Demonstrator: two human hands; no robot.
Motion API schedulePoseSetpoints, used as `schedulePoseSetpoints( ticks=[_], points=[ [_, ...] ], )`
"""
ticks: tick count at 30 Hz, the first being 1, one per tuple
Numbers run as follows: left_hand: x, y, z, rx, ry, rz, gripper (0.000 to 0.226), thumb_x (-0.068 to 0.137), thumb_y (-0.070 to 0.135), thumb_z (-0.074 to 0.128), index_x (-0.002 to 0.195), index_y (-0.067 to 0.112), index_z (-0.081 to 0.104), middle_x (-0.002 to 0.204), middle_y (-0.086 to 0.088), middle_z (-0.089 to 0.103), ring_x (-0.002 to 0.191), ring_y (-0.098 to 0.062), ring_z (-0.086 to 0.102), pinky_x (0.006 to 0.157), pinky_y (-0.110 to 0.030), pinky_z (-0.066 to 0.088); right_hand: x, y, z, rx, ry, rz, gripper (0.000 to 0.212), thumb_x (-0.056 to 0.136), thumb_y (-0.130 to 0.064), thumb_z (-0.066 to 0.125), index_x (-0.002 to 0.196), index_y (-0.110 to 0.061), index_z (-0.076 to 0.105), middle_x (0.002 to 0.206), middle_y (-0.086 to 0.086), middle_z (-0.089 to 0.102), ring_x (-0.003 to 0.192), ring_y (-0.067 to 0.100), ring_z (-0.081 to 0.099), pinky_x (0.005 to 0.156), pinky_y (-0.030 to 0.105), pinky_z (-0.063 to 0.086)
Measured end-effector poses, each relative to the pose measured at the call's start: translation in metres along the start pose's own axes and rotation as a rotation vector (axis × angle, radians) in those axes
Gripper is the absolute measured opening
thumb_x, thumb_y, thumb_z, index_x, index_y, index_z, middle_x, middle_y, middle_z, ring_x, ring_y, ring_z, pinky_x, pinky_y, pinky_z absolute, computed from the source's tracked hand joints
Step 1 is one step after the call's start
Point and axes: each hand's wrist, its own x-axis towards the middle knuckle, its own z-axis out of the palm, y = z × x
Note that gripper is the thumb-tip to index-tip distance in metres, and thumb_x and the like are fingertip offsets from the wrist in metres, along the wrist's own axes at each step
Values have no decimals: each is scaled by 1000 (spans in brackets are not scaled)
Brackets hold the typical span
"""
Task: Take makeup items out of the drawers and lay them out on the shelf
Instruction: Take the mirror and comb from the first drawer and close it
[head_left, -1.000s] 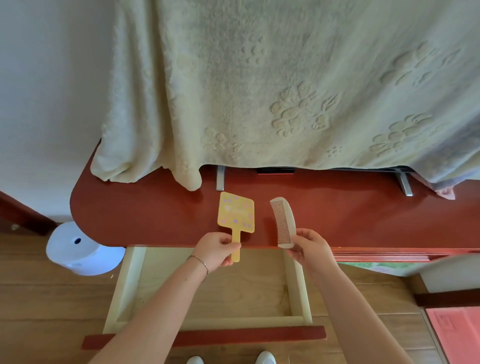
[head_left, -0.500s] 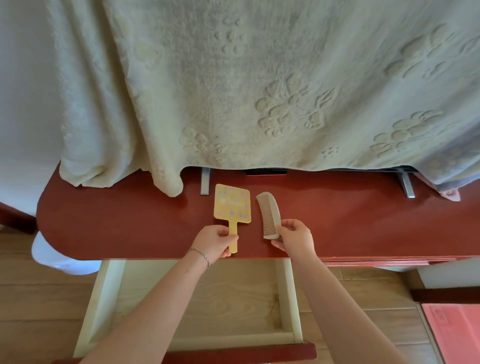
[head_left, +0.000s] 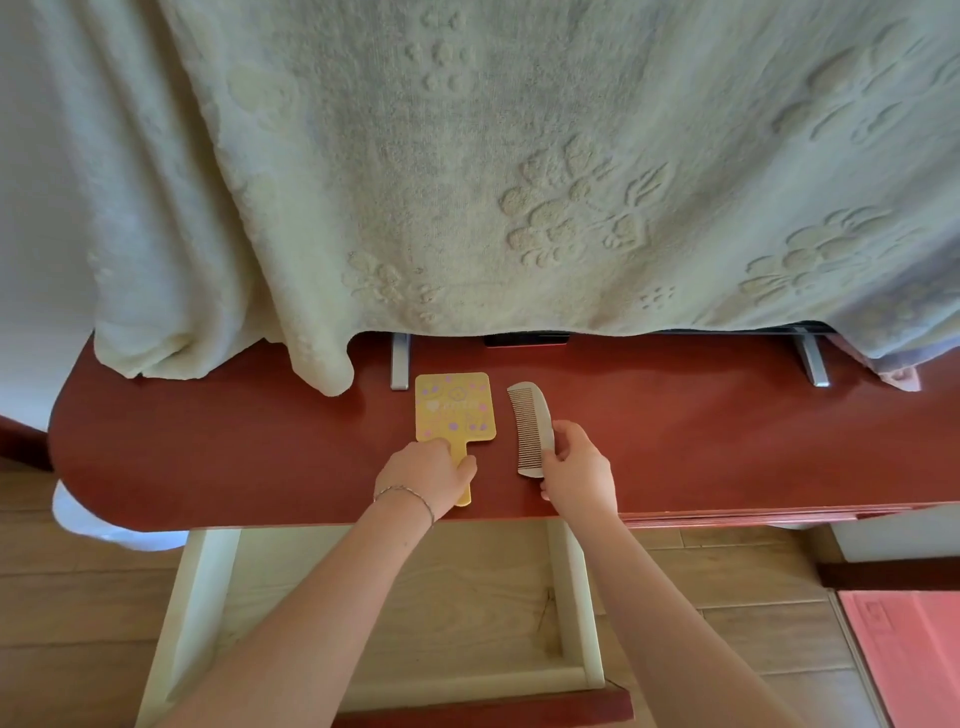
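Head view: on the red shelf (head_left: 727, 441), left hand (head_left: 423, 478) pinches the yellow mirror (head_left: 454, 410), its print unreadable; just beside the mirror, right hand (head_left: 576, 467) grips the comb (head_left: 530, 426).

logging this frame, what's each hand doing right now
Left hand: closed on the mirror handle, mirror lying on the shelf.
Right hand: fingers on the comb, which lies on the shelf.

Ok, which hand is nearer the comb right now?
Right. The right hand has its fingers on the comb; the left hand is apart to its left, on the yellow hand mirror.
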Motion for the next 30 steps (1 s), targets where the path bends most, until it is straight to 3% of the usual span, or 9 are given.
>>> schedulePoseSetpoints(
  ticks=[6,16,19,25,27,30],
  points=[
    [6,9,0,138,-3,4,43,92,45,34,98,12,62,103,-7,63,91,-28,60,68,-30,41,2,0,1,-102,-23,6,37,92,-16,42,128,-22,48,107,4,63,83,26,66,71,40,58],
    [-1,4,3,120,26,21,42,93,46,36,97,11,59,95,-8,66,90,-29,63,66,-31,43,-4,1,-1,-96,12,-24,39,92,-18,45,130,-21,45,108,4,61,83,20,63,72,37,55],
    [-12,-2,1,48,19,55,38,92,47,39,91,13,56,83,-4,64,83,-27,63,69,-32,48,-23,6,-1,-141,85,-173,36,91,-15,49,127,-20,48,107,1,54,72,8,52,66,28,44],
    [-42,-25,4,-66,114,174,27,88,47,48,77,22,48,57,11,46,62,-17,54,58,-28,44,-67,30,16,-272,154,-630,36,82,-4,61,118,-11,60,109,4,61,96,25,56,78,33,50],
    [-55,-36,8,-72,160,256,26,86,47,52,82,21,53,64,11,48,62,-14,51,58,-24,42,-79,33,21,-343,115,-722,40,78,-5,65,117,-12,61,109,2,63,94,24,57,81,29,47],
    [-75,-55,19,-84,219,339,29,84,49,53,97,24,59,91,12,58,70,-6,51,59,-18,42,-93,39,29,-468,61,-831,43,74,-13,68,116,-14,61,108,1,64,95,23,61,81,27,49]
  ],
)
